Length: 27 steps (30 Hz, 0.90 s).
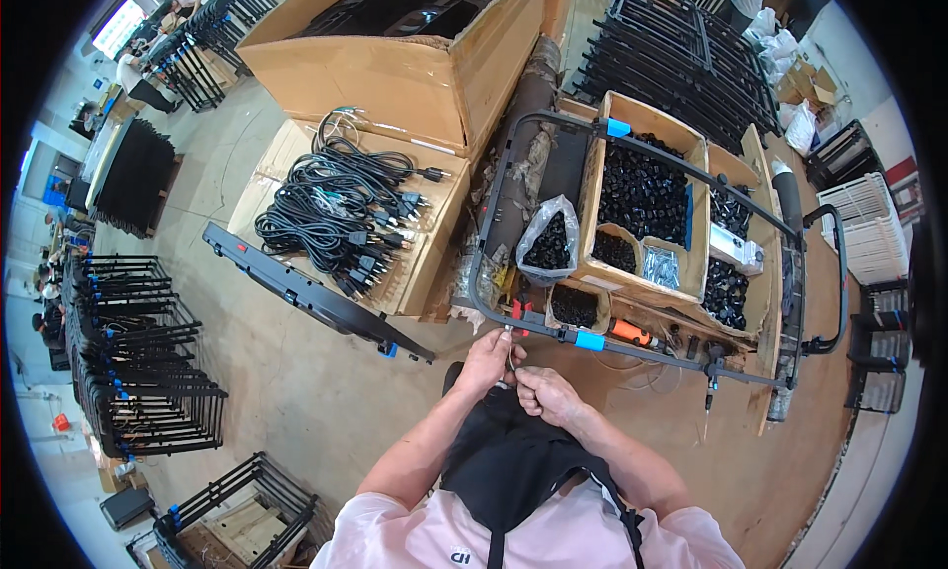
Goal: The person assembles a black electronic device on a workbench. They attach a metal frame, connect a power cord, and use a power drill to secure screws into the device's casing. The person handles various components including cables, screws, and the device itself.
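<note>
- Left hand [486,360] pinches thin strand [512,355], just off black frame's [541,329] near-left corner.
- Right hand [549,393] curled close beside; can't tell if gripping.
- I'd steady left, work right gently, avoid kinking strand against frame.

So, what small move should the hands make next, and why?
Perhaps the right hand should gently straighten the thin, wire-like strand: it looks slightly bent between that hand and the left hand, just below the red fitting on the black tubular frame.
</note>
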Available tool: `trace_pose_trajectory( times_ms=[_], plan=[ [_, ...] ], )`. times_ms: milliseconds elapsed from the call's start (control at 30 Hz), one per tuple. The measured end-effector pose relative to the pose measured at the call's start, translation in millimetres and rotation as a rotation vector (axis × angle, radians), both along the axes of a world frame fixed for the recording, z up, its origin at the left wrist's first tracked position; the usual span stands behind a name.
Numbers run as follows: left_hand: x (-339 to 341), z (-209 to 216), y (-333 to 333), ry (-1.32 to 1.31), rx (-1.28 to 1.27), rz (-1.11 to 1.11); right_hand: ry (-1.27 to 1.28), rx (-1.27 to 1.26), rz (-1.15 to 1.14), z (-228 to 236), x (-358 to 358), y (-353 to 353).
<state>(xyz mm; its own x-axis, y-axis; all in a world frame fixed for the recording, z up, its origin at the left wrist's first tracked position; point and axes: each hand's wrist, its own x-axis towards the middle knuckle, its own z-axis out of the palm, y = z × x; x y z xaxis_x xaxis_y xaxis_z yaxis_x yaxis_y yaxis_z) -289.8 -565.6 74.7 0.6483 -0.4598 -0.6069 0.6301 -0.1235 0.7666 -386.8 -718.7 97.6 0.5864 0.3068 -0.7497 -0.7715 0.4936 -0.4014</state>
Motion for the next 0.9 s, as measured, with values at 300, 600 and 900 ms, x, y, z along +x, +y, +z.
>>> trace_pose_trajectory(
  times_ms=[300, 600, 900],
  plan=[
    [18.6, 12.2, 5.4, -0.136, 0.15, -0.23, -0.03, -0.009, -0.022, 6.0, 3.2, 0.4],
    [1.9, -2.0, -2.0, -0.37, 0.332, 0.005, -0.005, -0.011, -0.042, 3.2, 2.7, 1.5],
    [-5.3, 17.6, -13.9, -0.001, 0.059, 0.228, 0.023, -0.021, -0.054, -2.0, 1.9, -1.0]
  ],
)
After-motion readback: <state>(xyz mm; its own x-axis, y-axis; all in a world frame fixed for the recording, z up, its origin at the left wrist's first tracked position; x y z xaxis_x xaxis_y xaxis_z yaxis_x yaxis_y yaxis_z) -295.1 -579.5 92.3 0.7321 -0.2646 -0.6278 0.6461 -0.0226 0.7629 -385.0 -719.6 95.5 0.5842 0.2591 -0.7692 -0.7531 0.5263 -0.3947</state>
